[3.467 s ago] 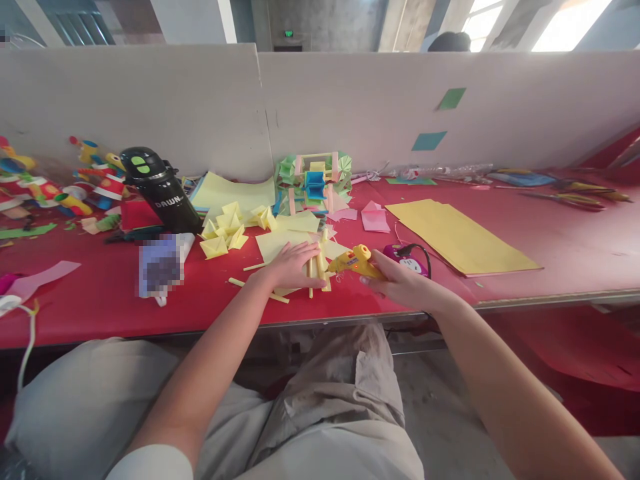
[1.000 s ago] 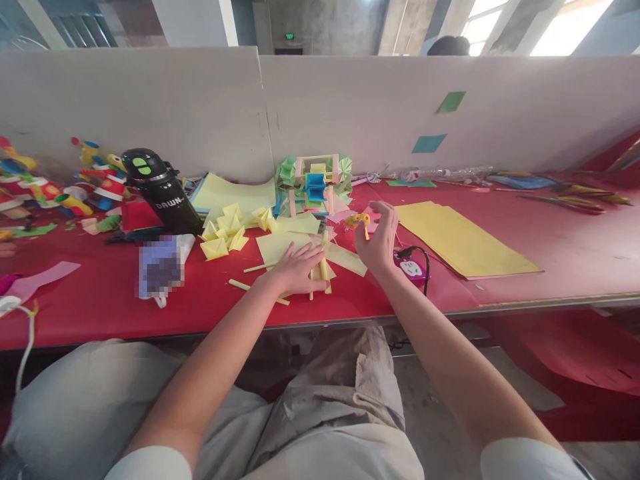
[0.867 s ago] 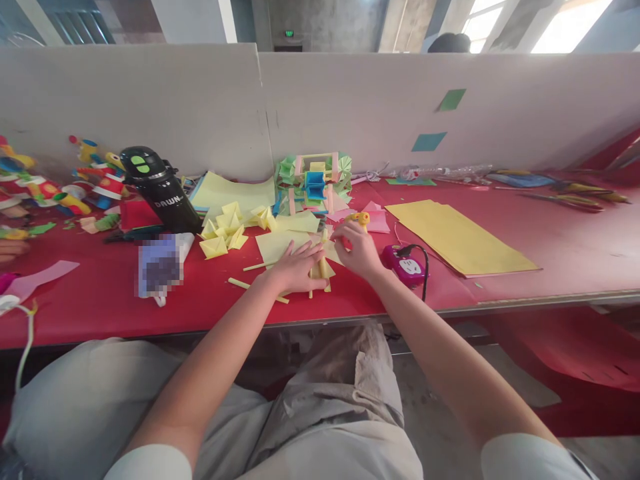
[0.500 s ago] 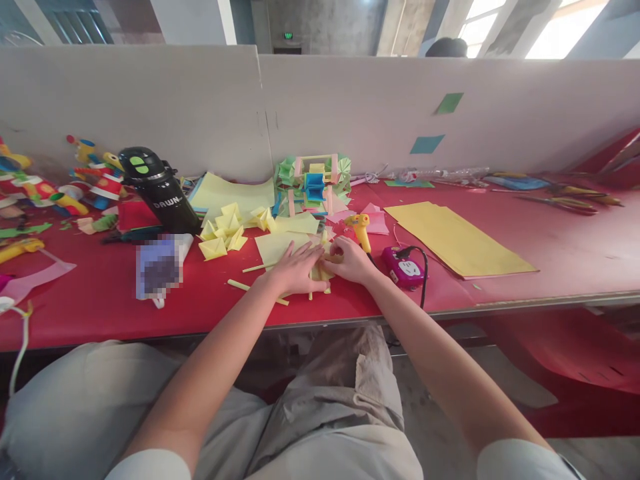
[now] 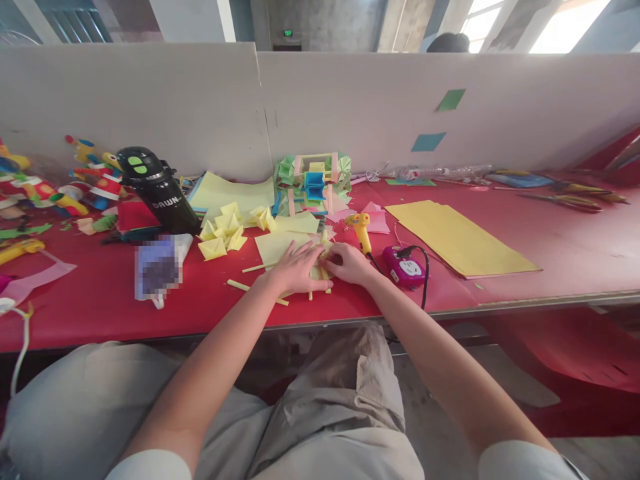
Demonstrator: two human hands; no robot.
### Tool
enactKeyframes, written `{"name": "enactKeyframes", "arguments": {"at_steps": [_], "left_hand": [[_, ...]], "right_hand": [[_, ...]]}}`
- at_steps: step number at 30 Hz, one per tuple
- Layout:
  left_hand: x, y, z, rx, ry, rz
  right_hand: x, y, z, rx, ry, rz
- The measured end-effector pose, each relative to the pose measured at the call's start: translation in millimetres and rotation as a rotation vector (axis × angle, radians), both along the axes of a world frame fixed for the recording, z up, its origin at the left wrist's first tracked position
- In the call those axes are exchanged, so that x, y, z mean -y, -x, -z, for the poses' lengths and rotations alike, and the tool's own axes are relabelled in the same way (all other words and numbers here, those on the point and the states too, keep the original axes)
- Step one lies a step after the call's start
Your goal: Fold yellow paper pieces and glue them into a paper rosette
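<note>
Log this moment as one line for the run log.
left hand: pressing yellow paper piece | right hand: touching same piece | glue gun: standing on red table, unheld

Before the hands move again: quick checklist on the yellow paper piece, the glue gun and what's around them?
1. Both hands on the work: ok. Left hand and right hand press the yellow paper piece flat on the red table.
2. Glue gun out of the hands: ok, it stands beside the right hand.
3. Glue gun nozzle off the paper: cannot tell.
4. Cord at the pink power strip: not ok, it runs close to the right wrist.
5. Loose paper sticks near the left hand: not ok, scattered.
6. Glue set: cannot tell.
</note>
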State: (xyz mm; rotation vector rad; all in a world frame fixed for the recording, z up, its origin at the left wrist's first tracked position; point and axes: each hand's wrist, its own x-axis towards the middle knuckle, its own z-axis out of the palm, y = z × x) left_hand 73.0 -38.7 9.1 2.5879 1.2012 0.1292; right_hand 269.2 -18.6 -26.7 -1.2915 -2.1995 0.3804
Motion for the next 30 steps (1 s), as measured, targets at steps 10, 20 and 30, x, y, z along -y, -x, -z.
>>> {"name": "enactKeyframes", "arguments": {"at_steps": [10, 20, 30], "left_hand": [[-1.6, -2.2, 3.8, -0.003, 0.014, 0.007], [-0.9, -1.8, 5.3, -0.031, 0.000, -0.003], [-1.4, -1.2, 8.0, -0.023, -0.003, -0.010]], "right_hand": [[-1.8, -1.3, 0.3, 0.048, -0.044, -0.052], [-0.1, -1.3, 0.5, 0.054, -0.056, -0.050], [-1.7, -2.3, 4.1, -0.128, 0.021, -0.019]]}}
